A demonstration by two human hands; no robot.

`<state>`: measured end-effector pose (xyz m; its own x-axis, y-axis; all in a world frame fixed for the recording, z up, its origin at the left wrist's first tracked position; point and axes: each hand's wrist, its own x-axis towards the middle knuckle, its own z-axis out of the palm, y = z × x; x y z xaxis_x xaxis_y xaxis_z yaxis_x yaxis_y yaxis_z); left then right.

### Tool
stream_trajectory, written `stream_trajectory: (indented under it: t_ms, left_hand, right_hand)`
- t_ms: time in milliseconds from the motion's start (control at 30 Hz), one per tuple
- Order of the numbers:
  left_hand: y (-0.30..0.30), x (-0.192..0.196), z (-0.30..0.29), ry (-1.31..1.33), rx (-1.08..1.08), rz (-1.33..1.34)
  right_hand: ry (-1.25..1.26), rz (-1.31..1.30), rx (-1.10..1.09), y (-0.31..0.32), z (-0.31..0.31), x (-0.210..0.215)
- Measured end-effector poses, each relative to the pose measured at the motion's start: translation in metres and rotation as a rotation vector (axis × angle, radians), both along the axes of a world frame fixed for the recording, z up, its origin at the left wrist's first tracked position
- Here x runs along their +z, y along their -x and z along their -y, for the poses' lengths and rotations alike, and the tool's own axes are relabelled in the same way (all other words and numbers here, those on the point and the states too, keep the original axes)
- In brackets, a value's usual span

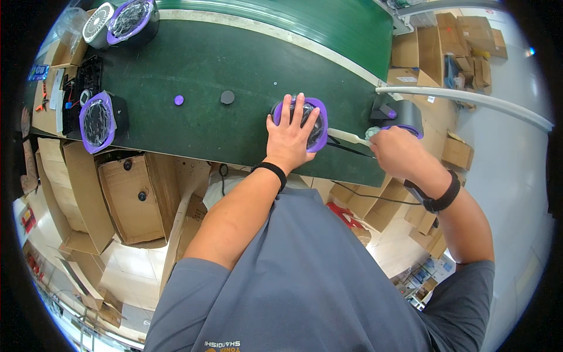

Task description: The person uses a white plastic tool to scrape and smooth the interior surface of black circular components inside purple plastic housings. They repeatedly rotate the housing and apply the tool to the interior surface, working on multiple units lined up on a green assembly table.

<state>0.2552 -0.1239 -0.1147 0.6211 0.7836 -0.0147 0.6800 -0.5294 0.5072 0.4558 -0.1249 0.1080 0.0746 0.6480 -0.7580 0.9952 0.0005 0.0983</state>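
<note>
My left hand (286, 135) lies with fingers spread on a black device with a purple rim (320, 126) and what looks like clear film over its face. Beside it, my right hand (400, 151) is closed around a long pale tool (347, 136) with a greenish part near the fingers. The tool's far end reaches the device's right side; whether it touches is too small to tell. A dark strap or cord (352, 149) runs beneath the tool. Right of these, a black and purple unit (404, 115) lies at the table's end, beyond my right hand.
On the dark green table (193, 135) sit a purple disc (179, 100) and a dark round cap (227, 98). Similar purple-rimmed units (97, 122) and a white fan-like part (98, 26) stand left. A pale curved rail (469, 98) crosses at right; cardboard boxes (130, 196) lie below the edge.
</note>
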Motion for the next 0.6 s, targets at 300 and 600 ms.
stream_trajectory:
  t_ms: [300, 600]
  left_hand:
    - [-0.0003, -0.0023, 0.0002, -0.01, 0.005, 0.014]
    - [-0.0002, -0.0032, 0.0004, -0.024, 0.013, 0.038]
  right_hand:
    - [0.011, 0.019, 0.004, -0.0021, -0.0007, 0.0005]
    - [0.024, 0.021, -0.007, 0.0012, -0.004, 0.0015]
